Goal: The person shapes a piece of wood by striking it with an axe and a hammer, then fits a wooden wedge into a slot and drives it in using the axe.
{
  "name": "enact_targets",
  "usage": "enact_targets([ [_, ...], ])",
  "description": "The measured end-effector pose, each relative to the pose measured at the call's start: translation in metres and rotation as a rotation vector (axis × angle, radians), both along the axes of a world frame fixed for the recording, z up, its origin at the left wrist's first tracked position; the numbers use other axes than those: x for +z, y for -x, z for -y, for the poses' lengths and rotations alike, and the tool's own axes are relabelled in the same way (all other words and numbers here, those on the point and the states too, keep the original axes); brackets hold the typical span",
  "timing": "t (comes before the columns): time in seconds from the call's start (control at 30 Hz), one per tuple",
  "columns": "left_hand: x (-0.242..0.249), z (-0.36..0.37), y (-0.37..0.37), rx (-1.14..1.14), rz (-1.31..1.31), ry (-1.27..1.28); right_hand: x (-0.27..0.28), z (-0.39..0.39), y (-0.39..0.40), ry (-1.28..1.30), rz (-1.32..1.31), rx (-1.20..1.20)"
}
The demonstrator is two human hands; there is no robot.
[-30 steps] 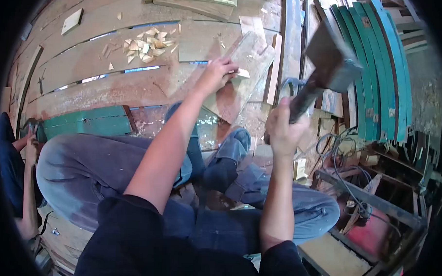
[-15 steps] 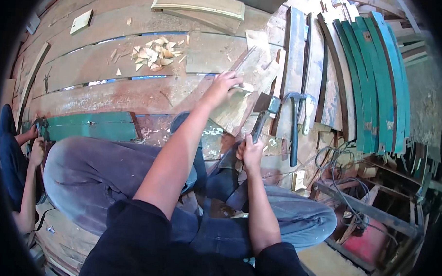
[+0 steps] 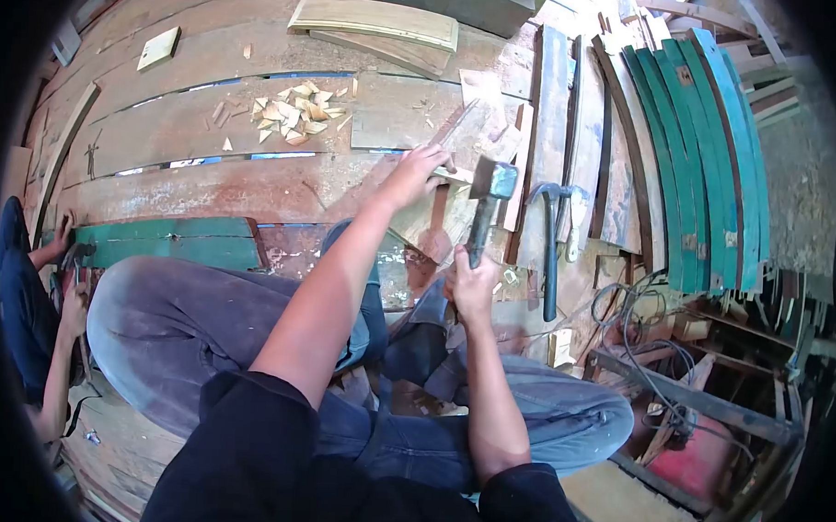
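Observation:
My left hand (image 3: 419, 175) pinches a small pale wood block (image 3: 455, 176) against a wooden board (image 3: 440, 223) in front of my legs. Its fingertips partly cover the block. My right hand (image 3: 472, 286) is wrapped around the handle of a hammer (image 3: 494, 181) with a blocky metal head. The head is raised close to the right of the block, apart from it as far as I can see. To the right, a claw hammer (image 3: 550, 252) with a dark handle lies near a pale-handled tool (image 3: 575, 225).
Cut wood chips (image 3: 297, 112) are heaped on the plank floor. Green boards (image 3: 707, 161) stand in a row at right, beside cables (image 3: 633, 310) and a metal frame (image 3: 699, 400). At left, another person's hand (image 3: 74, 309) holds a tool near a green plank (image 3: 165, 243).
The hammer in my right hand has swung up and slightly left, its handle now more upright. My left hand stays on the wood block. The other person's hands have moved apart.

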State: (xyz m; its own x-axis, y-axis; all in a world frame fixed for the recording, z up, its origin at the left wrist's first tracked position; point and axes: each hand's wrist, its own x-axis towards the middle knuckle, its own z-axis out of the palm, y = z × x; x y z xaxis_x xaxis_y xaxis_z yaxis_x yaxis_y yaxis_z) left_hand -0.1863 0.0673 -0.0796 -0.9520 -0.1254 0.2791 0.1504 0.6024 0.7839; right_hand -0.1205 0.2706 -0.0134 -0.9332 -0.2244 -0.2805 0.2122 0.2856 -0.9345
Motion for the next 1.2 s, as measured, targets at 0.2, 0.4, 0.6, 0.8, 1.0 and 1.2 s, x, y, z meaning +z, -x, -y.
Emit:
enact_targets([
  [0.2,-0.012,0.002,0.001,0.001,-0.034,-0.039,0.081,0.004,0.016,0.145,-0.274,-0.011],
  [0.4,-0.01,0.001,0.002,-0.014,-0.033,-0.024,0.025,0.006,0.003,0.085,-0.14,-0.088],
  [0.6,-0.005,0.002,-0.001,-0.01,-0.055,-0.024,-0.034,-0.016,-0.011,0.082,0.289,-0.238],
  [0.8,-0.008,-0.001,0.0,0.024,-0.024,-0.014,-0.001,-0.017,0.011,0.196,0.292,-0.149],
  [1.0,-0.009,0.0,0.001,-0.021,0.062,-0.094,0.086,0.019,0.007,0.163,-0.308,-0.061],
  [1.2,-0.008,0.0,0.001,-0.005,-0.046,0.0,0.073,0.02,0.009,0.286,-0.146,-0.066],
])
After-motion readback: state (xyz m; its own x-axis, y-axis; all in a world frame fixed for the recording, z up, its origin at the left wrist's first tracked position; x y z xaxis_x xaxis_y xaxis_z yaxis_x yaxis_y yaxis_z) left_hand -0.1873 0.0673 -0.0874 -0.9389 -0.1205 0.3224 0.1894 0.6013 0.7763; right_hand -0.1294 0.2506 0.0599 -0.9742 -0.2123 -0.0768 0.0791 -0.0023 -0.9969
